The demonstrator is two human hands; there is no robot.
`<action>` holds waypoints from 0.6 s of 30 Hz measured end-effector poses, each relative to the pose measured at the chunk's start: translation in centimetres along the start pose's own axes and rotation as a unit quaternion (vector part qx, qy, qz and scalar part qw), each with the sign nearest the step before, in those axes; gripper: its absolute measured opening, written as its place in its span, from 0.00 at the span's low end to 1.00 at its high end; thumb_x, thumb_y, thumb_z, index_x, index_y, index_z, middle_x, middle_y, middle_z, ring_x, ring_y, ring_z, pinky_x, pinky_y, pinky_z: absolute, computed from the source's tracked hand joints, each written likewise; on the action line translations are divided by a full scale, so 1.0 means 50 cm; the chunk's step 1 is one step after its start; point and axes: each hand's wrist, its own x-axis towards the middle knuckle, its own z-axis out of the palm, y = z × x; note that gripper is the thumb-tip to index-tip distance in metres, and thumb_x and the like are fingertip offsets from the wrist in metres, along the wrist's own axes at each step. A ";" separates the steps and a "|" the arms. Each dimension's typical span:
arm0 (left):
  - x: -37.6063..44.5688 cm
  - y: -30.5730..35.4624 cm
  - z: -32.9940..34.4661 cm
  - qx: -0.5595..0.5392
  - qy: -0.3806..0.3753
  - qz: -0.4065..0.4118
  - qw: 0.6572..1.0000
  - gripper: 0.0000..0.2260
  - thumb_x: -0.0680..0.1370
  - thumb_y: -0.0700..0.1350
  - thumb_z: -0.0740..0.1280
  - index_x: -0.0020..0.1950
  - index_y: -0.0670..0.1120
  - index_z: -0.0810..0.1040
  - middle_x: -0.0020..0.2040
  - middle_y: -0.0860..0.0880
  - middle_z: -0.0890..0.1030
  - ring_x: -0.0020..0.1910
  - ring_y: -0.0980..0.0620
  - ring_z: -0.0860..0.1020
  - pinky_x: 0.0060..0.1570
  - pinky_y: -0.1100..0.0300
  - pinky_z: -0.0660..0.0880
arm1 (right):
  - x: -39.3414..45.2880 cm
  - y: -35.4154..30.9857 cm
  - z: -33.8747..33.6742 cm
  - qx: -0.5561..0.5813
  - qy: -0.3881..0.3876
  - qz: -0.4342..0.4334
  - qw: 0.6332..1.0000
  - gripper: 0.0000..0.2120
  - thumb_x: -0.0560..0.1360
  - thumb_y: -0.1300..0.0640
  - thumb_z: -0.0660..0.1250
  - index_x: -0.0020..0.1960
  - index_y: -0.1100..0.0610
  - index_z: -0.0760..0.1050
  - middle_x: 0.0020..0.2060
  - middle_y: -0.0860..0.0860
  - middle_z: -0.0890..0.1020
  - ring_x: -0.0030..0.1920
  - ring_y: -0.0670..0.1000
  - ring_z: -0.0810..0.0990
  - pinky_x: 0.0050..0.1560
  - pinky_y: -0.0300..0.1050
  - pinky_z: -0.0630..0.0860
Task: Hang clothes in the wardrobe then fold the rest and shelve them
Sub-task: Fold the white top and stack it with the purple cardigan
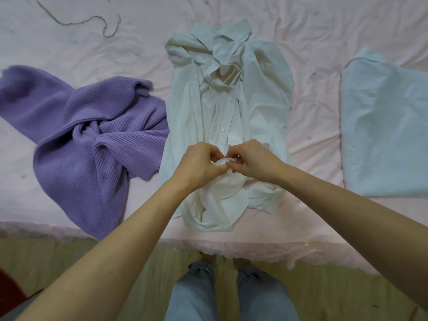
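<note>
On the bed (312, 107), covered by a creased pale pink sheet of thin smooth cloth, a white button-front shirt (261, 107) lay lengthwise in the middle, collar end away from the person and hem near the bed's front edge. Its fabric was light and woven, rumpled into soft ridges around the collar and bunched loosely at the hem, with a small round button showing on the placket. Both hands met over the lower placket: the left hand (199, 162) had its fingers curled and pinched a fold of the shirt's edge, and the right hand (252, 158) pinched the same raised fold from the other side, so each grip was closed on the shirt cloth, thumbs and fingertips almost touching.

Just beside the shirt on the left lay a purple ribbed knit sweater (92, 135), thick and soft, twisted at its middle into a knot-like swirl, its edge touching the shirt. Well apart on the right rested a pale blue garment (384, 126), smooth and laid flat in a rough rectangle. A thin greenish yarn strand (102, 19) curled across the sheet at the far left.
</note>
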 end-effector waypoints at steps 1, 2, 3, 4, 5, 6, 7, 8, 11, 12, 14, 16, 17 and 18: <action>0.001 -0.002 0.002 -0.017 0.010 -0.007 1.000 0.06 0.72 0.50 0.74 0.44 0.48 0.85 0.39 0.54 0.83 0.39 0.59 0.79 0.40 0.66 0.75 | -0.002 -0.001 0.000 0.013 0.000 0.001 1.000 0.09 0.77 0.54 0.66 0.47 0.58 0.81 0.36 0.50 0.84 0.40 0.49 0.82 0.47 0.47 0.76; 0.002 -0.006 0.002 -0.033 0.017 -0.015 0.999 0.05 0.72 0.49 0.74 0.43 0.48 0.85 0.38 0.53 0.83 0.38 0.60 0.79 0.38 0.68 0.73 | -0.003 -0.002 -0.001 0.031 0.002 0.002 1.000 0.09 0.77 0.53 0.67 0.47 0.58 0.82 0.36 0.50 0.84 0.39 0.49 0.82 0.46 0.46 0.77; 0.003 -0.010 0.002 -0.050 0.016 -0.024 0.998 0.04 0.73 0.48 0.73 0.43 0.48 0.85 0.37 0.52 0.83 0.38 0.60 0.79 0.36 0.71 0.71 | -0.004 -0.001 -0.003 0.050 0.005 0.005 0.999 0.10 0.77 0.53 0.68 0.47 0.59 0.82 0.36 0.50 0.84 0.39 0.49 0.82 0.44 0.45 0.77; 0.004 -0.013 0.003 -0.071 0.008 -0.035 0.997 0.03 0.73 0.46 0.73 0.44 0.48 0.85 0.37 0.52 0.83 0.37 0.61 0.79 0.36 0.73 0.70 | -0.006 0.000 -0.005 0.065 0.009 0.008 0.998 0.09 0.76 0.54 0.68 0.47 0.59 0.83 0.37 0.51 0.84 0.40 0.50 0.82 0.44 0.45 0.76; 0.004 -0.018 0.004 -0.096 -0.003 -0.050 0.994 0.03 0.74 0.46 0.73 0.44 0.47 0.85 0.37 0.52 0.84 0.38 0.61 0.79 0.37 0.73 0.70 | -0.007 0.002 -0.007 0.071 0.014 0.006 0.997 0.08 0.76 0.56 0.69 0.47 0.59 0.83 0.38 0.52 0.84 0.41 0.51 0.82 0.44 0.46 0.76; 0.005 -0.023 0.005 -0.132 -0.014 -0.070 0.989 0.04 0.74 0.46 0.72 0.44 0.46 0.85 0.38 0.51 0.84 0.39 0.60 0.80 0.40 0.71 0.72 | -0.008 0.006 -0.007 0.066 0.017 0.001 0.998 0.07 0.76 0.57 0.69 0.47 0.60 0.83 0.39 0.52 0.84 0.42 0.52 0.82 0.45 0.47 0.76; 0.007 -0.030 0.007 -0.176 -0.025 -0.093 0.980 0.07 0.75 0.47 0.71 0.45 0.44 0.85 0.41 0.48 0.85 0.42 0.57 0.80 0.44 0.66 0.74 | -0.009 0.008 -0.006 0.053 0.022 -0.011 0.998 0.07 0.76 0.58 0.69 0.48 0.60 0.83 0.41 0.53 0.84 0.43 0.52 0.81 0.47 0.48 0.76; 0.009 -0.035 0.007 -0.222 -0.038 -0.118 0.967 0.12 0.75 0.50 0.71 0.46 0.41 0.85 0.42 0.45 0.84 0.43 0.53 0.79 0.47 0.61 0.74 | -0.012 0.009 -0.004 0.038 0.036 -0.032 0.998 0.07 0.76 0.59 0.69 0.49 0.60 0.83 0.42 0.53 0.84 0.43 0.52 0.81 0.47 0.49 0.77; 0.013 -0.047 0.000 -0.328 -0.072 -0.204 0.920 0.16 0.75 0.50 0.72 0.50 0.36 0.83 0.43 0.44 0.81 0.42 0.51 0.77 0.53 0.57 0.77 | -0.029 0.010 0.006 -0.024 0.132 -0.132 0.982 0.09 0.76 0.58 0.66 0.48 0.60 0.83 0.40 0.51 0.84 0.37 0.51 0.82 0.38 0.47 0.79; 0.014 -0.051 -0.003 -0.348 -0.077 -0.222 0.907 0.12 0.74 0.46 0.73 0.50 0.37 0.84 0.41 0.46 0.81 0.40 0.54 0.77 0.51 0.61 0.77 | -0.035 0.010 0.008 -0.050 0.152 -0.160 0.974 0.10 0.77 0.57 0.63 0.47 0.60 0.83 0.39 0.51 0.83 0.35 0.51 0.82 0.33 0.45 0.78; 0.014 -0.052 -0.009 -0.372 -0.077 -0.228 0.897 0.07 0.73 0.40 0.74 0.49 0.39 0.84 0.41 0.47 0.83 0.38 0.55 0.78 0.46 0.65 0.78 | -0.045 0.010 0.015 -0.093 0.160 -0.201 0.962 0.12 0.77 0.57 0.60 0.45 0.60 0.81 0.37 0.51 0.81 0.32 0.51 0.80 0.27 0.44 0.74; 0.014 -0.048 -0.009 -0.386 -0.067 -0.213 0.895 0.08 0.73 0.38 0.73 0.51 0.38 0.83 0.43 0.46 0.84 0.39 0.55 0.80 0.45 0.66 0.79 | -0.051 0.011 0.018 -0.111 0.164 -0.223 0.955 0.11 0.77 0.59 0.60 0.43 0.60 0.80 0.36 0.50 0.81 0.30 0.50 0.78 0.25 0.42 0.71; 0.014 -0.047 -0.009 -0.391 -0.062 -0.210 0.894 0.09 0.74 0.38 0.73 0.52 0.37 0.83 0.44 0.45 0.84 0.40 0.55 0.80 0.46 0.66 0.79 | -0.053 0.011 0.019 -0.110 0.165 -0.226 0.954 0.11 0.77 0.59 0.60 0.42 0.60 0.80 0.35 0.50 0.80 0.29 0.50 0.78 0.24 0.40 0.70; 0.014 -0.044 -0.009 -0.394 -0.060 -0.209 0.893 0.09 0.75 0.39 0.72 0.53 0.37 0.82 0.46 0.44 0.84 0.41 0.54 0.81 0.46 0.65 0.79 | -0.054 0.009 0.019 -0.104 0.164 -0.225 0.955 0.10 0.76 0.59 0.61 0.42 0.60 0.79 0.33 0.49 0.80 0.29 0.50 0.78 0.24 0.40 0.70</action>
